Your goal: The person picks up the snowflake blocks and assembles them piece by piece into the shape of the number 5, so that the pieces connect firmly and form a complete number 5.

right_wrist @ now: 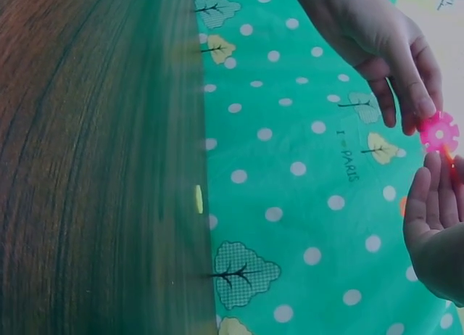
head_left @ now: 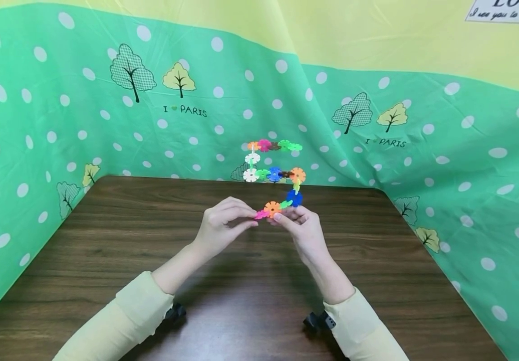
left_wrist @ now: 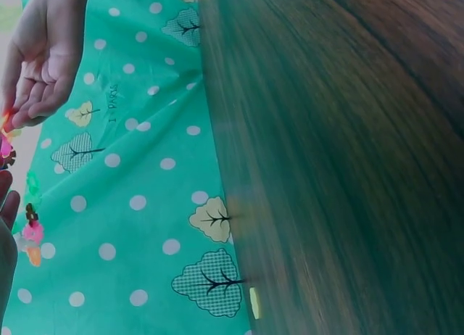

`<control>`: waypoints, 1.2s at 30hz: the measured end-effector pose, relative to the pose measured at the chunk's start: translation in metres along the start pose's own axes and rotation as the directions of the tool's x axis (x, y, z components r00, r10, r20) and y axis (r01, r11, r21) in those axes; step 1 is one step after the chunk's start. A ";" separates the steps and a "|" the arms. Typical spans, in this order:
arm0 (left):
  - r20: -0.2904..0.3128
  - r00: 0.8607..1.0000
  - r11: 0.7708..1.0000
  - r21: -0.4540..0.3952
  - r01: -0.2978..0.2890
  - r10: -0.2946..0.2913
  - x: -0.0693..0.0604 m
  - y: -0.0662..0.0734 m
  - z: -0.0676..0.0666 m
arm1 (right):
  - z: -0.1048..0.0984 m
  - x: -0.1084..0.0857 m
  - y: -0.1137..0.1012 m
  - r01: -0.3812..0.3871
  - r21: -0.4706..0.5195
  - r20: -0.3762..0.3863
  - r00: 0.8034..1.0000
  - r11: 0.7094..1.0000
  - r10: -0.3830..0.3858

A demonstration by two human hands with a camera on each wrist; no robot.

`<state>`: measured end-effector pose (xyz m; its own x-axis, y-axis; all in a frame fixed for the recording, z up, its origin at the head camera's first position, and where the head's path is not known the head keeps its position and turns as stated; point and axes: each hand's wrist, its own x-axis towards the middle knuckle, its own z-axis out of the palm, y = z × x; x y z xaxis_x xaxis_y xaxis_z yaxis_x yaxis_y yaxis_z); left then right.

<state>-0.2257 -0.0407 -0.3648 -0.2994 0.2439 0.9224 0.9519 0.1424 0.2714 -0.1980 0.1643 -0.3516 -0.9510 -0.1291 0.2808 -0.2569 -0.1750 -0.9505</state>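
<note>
A chain of interlocking snowflake discs in several colours (head_left: 274, 174) is held up over the table in the head view, its upper part zigzagging toward the backdrop. My left hand (head_left: 225, 223) pinches the pink disc (head_left: 261, 214) at the lower left end of the chain. Beside it, my right hand (head_left: 304, 228) holds the orange disc (head_left: 272, 209) between thumb and fingers, near the dark blue disc (head_left: 294, 198). In the right wrist view the pink disc (right_wrist: 439, 133) shows face-on between both hands. The left wrist view catches only part of the chain at its left edge.
A dark wood-grain table (head_left: 250, 301) lies under both hands. Green dotted cloth (head_left: 223, 115) with printed trees hangs behind and along the sides. A small yellow piece (right_wrist: 199, 199) shows at the table's edge in the right wrist view.
</note>
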 end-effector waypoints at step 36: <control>-0.096 0.989 0.994 -0.001 -0.111 0.111 0.007 0.007 0.006 | 0.005 -0.003 -0.007 0.026 -0.147 0.043 0.999 0.989 -0.019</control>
<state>-0.2212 -0.0327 -0.3581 -0.1846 0.1651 0.9688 0.9794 0.1136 0.1672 -0.1921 0.1610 -0.3448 -0.9377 -0.1673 0.3046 -0.3036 -0.0324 -0.9523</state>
